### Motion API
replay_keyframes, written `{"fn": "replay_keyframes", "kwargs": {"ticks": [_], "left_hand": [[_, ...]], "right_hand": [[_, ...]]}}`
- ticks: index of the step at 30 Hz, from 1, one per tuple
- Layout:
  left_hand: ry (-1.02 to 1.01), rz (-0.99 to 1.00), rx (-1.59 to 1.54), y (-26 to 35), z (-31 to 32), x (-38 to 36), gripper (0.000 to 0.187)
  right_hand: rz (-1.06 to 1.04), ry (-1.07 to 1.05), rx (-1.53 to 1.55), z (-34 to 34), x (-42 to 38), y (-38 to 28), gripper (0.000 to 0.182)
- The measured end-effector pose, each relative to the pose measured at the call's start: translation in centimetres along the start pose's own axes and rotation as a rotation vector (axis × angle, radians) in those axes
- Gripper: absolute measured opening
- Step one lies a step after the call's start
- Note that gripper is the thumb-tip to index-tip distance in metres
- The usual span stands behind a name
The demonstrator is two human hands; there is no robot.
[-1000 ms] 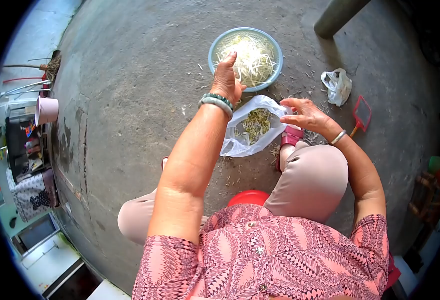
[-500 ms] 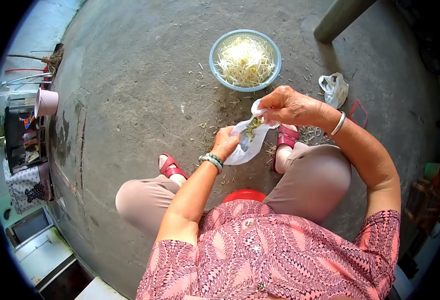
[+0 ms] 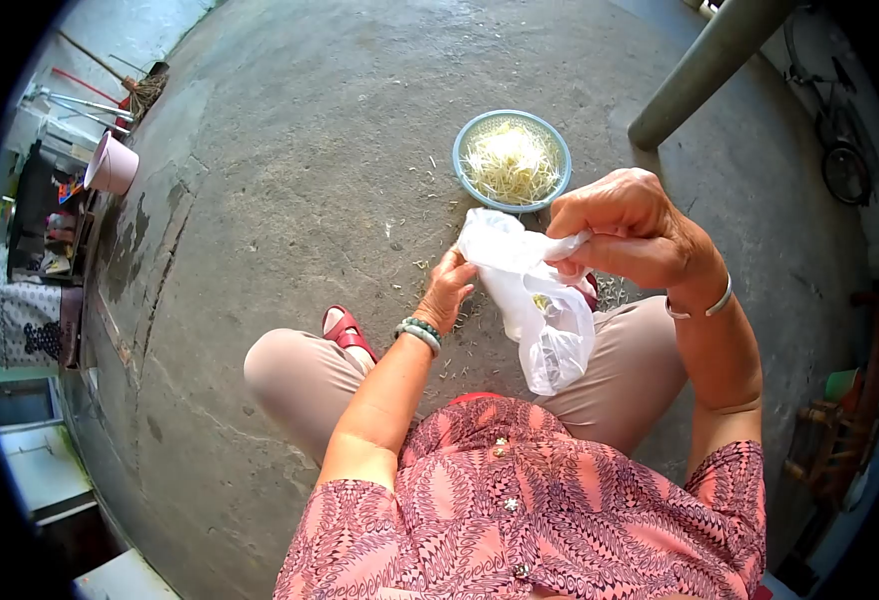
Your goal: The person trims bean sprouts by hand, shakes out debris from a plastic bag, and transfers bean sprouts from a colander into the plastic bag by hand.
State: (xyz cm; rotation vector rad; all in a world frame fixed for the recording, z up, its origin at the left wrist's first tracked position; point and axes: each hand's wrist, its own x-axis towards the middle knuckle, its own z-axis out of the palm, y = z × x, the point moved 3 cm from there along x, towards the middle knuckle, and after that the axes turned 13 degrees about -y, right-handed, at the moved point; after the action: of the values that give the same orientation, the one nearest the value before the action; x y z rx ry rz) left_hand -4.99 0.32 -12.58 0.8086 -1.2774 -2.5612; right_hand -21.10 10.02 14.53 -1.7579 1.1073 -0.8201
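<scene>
The right hand is raised in front of the chest, wrist bent and knuckles up, its fingers curled tight around the gathered top of a thin white plastic bag, so the bag hangs from that grip over the right knee. A silver bangle sits on that wrist. The left hand comes in from lower left with the forearm stretched out over the left thigh; its fingers are partly curled and pinch the bag's upper left edge, thumb side turned toward the bag. Green and pale bead bracelets ring that wrist. The bag is held in the air between the two hands, slack and crumpled, with a small clump of yellowish-green scraps showing through its side; its lower end droops just above the lap. No writing or brand mark can be read on the bag or on anything else in view. On the concrete floor beyond the hands stands a light blue basket heaped with pale bean sprouts, with stray bits scattered on the floor around it. A red sandal shows on the left foot. A grey post rises at the floor's far right, and a pink bucket lies near its left edge.
</scene>
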Motion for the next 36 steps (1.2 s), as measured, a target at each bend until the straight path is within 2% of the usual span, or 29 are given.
{"fn": "replay_keyframes", "kwargs": {"ticks": [3,4,7,8,11,12,15,16,18,19,20,21,23,27,30,32,35,36], "left_hand": [[-0.071,0.033,-0.101,-2.0,-1.3,0.7,0.021],[-0.031,0.069,-0.146,-1.6,-1.5,0.5,0.016],[0.108,0.234,-0.088,1.1,-0.8,-1.1,0.017],[0.084,0.274,-0.027,2.2,-0.8,-1.9,0.018],[0.139,0.43,0.285,4.1,0.3,-2.9,0.022],[0.179,0.508,0.432,4.3,0.4,-2.7,0.023],[0.261,0.697,0.866,6.0,2.8,-4.0,0.022],[0.289,0.792,0.966,6.3,3.5,-4.1,0.023],[0.28,0.842,1.092,6.6,4.8,-4.5,0.025],[0.275,0.867,1.156,6.7,5.3,-4.8,0.027],[0.259,0.81,1.173,6.4,5.6,-4.8,0.031],[0.247,0.833,1.179,6.3,5.9,-4.9,0.032],[0.23,0.873,1.191,6.0,6.1,-5.1,0.035],[0.188,0.783,1.068,4.5,3.0,-6.0,0.043],[0.316,0.366,0.744,-3.5,-3.6,-2.6,0.048],[0.352,0.107,0.641,-5.8,-4.4,-3.0,0.056],[0.205,-0.192,0.287,-8.6,-4.5,-3.8,0.066],[0.139,-0.303,0.201,-7.4,-3.0,-4.9,0.071]], "right_hand": [[0.074,0.07,0.041,0.2,-0.4,-0.2,0.014],[0.114,0.097,0.068,0.0,-0.9,0.1,0.015],[0.211,0.128,0.188,-0.5,-2.8,2.7,0.018],[0.322,0.121,0.13,-0.4,-3.3,3.4,0.023],[0.152,0.303,0.33,0.2,-4.0,4.5,0.027],[0.11,0.372,0.616,0.8,-3.5,4.6,0.032],[0.525,0.489,0.283,1.8,-2.5,7.0,0.037],[0.558,0.456,0.205,2.4,-1.8,7.4,0.038],[0.645,0.399,0.056,3.6,-0.2,8.2,0.035],[0.58,0.4,-0.149,4.1,0.5,9.8,0.031],[0.575,0.409,-0.186,4.5,0.4,11.2,0.03],[0.57,0.417,-0.222,4.9,0.5,11.6,0.029],[0.453,0.478,-0.081,5.0,-0.1,12.9,0.025],[0.359,0.517,0.184,6.1,-0.9,13.5,0.021],[0.357,0.49,0.366,6.9,-1.2,14.0,0.018],[0.38,0.424,0.407,6.9,-1.4,14.7,0.017],[0.35,0.407,0.524,6.7,-2.0,13.7,0.019],[0.319,0.387,0.54,6.6,-2.2,13.3,0.019]]}}
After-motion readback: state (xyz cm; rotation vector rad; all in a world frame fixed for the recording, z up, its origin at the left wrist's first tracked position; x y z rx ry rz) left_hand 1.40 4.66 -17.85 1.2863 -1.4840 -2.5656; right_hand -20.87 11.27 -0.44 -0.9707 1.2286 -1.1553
